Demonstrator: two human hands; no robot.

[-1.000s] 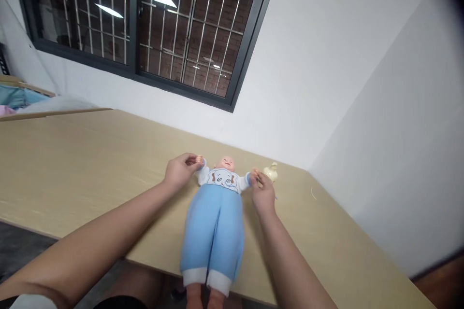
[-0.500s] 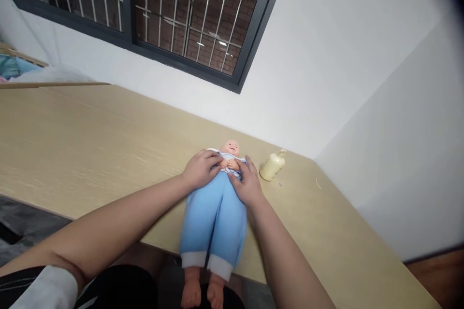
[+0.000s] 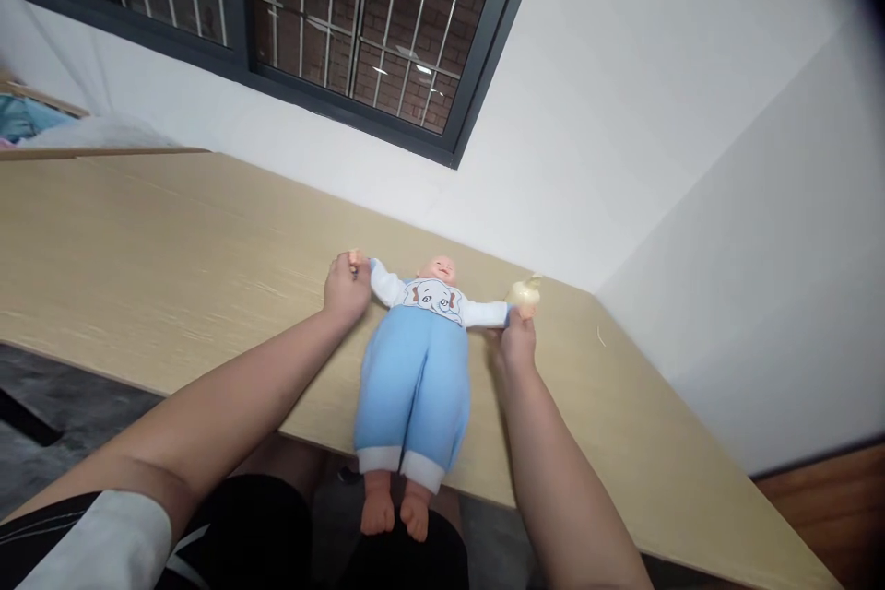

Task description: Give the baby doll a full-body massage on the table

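Observation:
A baby doll point(image 3: 413, 369) in blue trousers and a white top with an animal face lies on its back on the wooden table point(image 3: 207, 240). Its head points to the wall, and its bare feet hang over the near edge. Both of its arms are stretched out sideways. My left hand point(image 3: 348, 288) is closed around the doll's hand and cuff on the left. On the other side my right hand point(image 3: 518, 341) grips the doll's other wrist. Just behind that hand stands a cream pump bottle point(image 3: 524, 294), its lower part hidden.
A white wall with a dark-framed, barred window point(image 3: 359, 28) rises behind the table. A thin pale strip point(image 3: 601, 336) lies on the tabletop to the right. Beyond a raised board at the far left are bluish cloths point(image 3: 31, 117).
Both my hands have moved apart from the doll's belly, drawing its arms from folded on the chest out to the sides. The printed face on its top now shows.

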